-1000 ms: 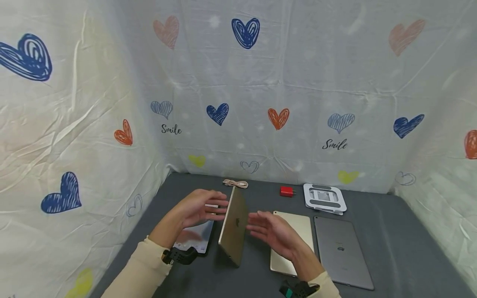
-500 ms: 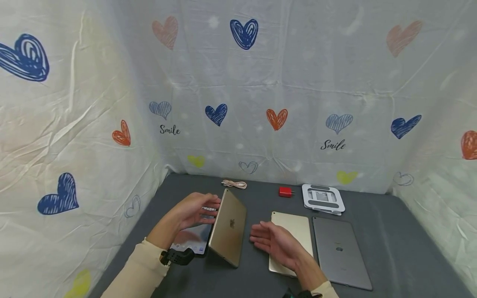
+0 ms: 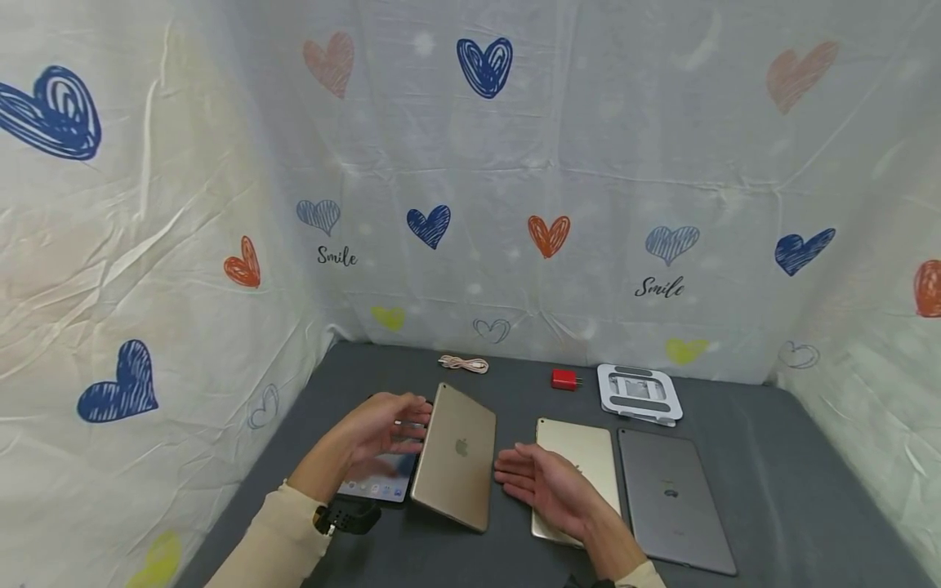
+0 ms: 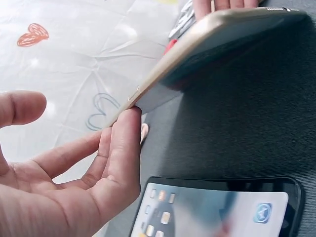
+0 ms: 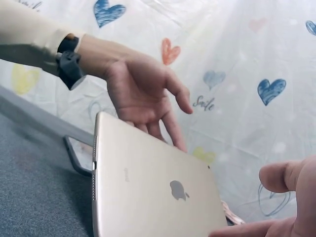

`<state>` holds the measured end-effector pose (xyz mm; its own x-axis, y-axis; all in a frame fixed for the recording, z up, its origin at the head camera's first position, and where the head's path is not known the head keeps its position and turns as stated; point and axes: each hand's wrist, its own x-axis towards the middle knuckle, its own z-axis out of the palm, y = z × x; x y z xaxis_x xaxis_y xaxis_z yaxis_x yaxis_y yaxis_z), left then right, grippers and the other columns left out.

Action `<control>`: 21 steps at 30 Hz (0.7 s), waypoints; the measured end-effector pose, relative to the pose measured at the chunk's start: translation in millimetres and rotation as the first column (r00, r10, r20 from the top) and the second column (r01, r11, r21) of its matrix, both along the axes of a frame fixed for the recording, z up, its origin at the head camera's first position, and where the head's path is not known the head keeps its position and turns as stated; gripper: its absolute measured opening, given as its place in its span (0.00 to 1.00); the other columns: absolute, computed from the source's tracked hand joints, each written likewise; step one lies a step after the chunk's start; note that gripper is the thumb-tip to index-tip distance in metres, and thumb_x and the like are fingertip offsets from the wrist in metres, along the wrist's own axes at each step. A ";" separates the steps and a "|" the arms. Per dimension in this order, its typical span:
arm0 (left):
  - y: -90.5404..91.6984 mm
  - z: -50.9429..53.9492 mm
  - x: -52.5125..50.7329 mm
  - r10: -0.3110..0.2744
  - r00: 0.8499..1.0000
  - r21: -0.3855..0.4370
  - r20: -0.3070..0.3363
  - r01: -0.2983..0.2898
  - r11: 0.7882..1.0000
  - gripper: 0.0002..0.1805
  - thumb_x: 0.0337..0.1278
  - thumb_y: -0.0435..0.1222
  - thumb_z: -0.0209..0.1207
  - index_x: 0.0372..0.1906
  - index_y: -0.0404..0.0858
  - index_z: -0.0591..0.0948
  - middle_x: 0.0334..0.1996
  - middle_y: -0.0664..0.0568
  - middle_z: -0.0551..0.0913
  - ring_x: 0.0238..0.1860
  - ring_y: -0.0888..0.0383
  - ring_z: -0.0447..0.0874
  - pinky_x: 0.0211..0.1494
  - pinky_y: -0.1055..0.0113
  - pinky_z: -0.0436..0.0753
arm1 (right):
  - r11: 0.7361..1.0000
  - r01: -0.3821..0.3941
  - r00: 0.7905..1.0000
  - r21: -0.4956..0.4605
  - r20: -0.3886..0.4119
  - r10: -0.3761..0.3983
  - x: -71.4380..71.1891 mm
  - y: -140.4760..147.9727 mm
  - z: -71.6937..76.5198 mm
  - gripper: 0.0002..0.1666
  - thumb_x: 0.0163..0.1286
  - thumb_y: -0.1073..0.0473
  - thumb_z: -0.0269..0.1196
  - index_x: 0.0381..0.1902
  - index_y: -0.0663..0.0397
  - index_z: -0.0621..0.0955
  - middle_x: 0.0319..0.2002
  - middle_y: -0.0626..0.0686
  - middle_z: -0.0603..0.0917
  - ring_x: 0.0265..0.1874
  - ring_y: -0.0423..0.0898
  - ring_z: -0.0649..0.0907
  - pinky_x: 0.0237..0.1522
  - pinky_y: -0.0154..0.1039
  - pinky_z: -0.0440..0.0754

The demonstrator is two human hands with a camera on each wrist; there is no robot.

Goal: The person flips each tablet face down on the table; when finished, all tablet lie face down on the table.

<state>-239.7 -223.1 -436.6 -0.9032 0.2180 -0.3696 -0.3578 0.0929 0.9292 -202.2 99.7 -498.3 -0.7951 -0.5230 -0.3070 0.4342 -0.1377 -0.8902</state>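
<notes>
A gold tablet (image 3: 457,461) stands tilted in the middle of the table, its back with the apple logo facing up and to the right. Straight fingers of my left hand (image 3: 382,429) touch its raised left edge from the screen side, and the thumb stays off it. My right hand (image 3: 551,490) is held with straight fingers close to the tablet's right side; whether they touch it I cannot tell. Under the left hand lies a black-framed tablet (image 4: 212,212) with a lit screen showing app icons, partly covered by the hand.
A second gold tablet (image 3: 588,445), partly under the right hand, and a grey tablet (image 3: 672,506) lie face down at the right. Along the back are a coiled pale cable (image 3: 463,363), a red charger plug (image 3: 564,379) and a folded white stand (image 3: 639,394). A heart-printed curtain (image 3: 470,269) surrounds the table.
The gold tablet has tipped from nearly upright toward the left, showing more of its back. My left hand has lowered slightly with it; my right hand has drawn a little away and down.
</notes>
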 end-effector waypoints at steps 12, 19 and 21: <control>10.1 -13.8 2.4 0.040 0.999 0.003 0.018 -0.040 0.999 0.23 0.82 0.41 0.53 0.64 0.27 0.81 0.62 0.36 0.83 0.58 0.43 0.86 0.59 0.50 0.93 | 0.999 0.013 1.000 0.038 -0.003 -0.013 1.4 9.2 2.6 0.44 0.89 0.42 0.51 0.79 0.77 0.65 0.78 0.71 0.73 0.78 0.63 0.76 0.84 0.56 0.71; 13.7 -19.0 1.8 0.049 0.999 0.012 0.018 -0.049 0.999 0.21 0.81 0.41 0.54 0.61 0.28 0.83 0.58 0.38 0.84 0.56 0.43 0.86 0.56 0.48 0.93 | 0.998 0.000 1.000 0.060 -0.013 0.001 2.3 13.6 4.9 0.45 0.89 0.41 0.51 0.80 0.78 0.64 0.78 0.71 0.72 0.78 0.63 0.75 0.85 0.56 0.69; 14.7 -20.4 1.7 0.048 0.999 0.015 0.019 -0.048 0.999 0.21 0.81 0.42 0.54 0.60 0.28 0.83 0.57 0.38 0.84 0.55 0.43 0.86 0.56 0.49 0.93 | 0.998 0.001 1.000 0.068 -0.015 0.000 2.1 14.2 5.2 0.45 0.89 0.41 0.51 0.80 0.78 0.64 0.78 0.72 0.72 0.79 0.63 0.74 0.85 0.56 0.69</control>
<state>-238.0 -208.4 -457.0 -0.9057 0.1807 -0.3835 -0.3789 0.0610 0.9234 -200.1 113.9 -493.1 -0.7999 -0.5014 -0.3298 0.4210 -0.0771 -0.9038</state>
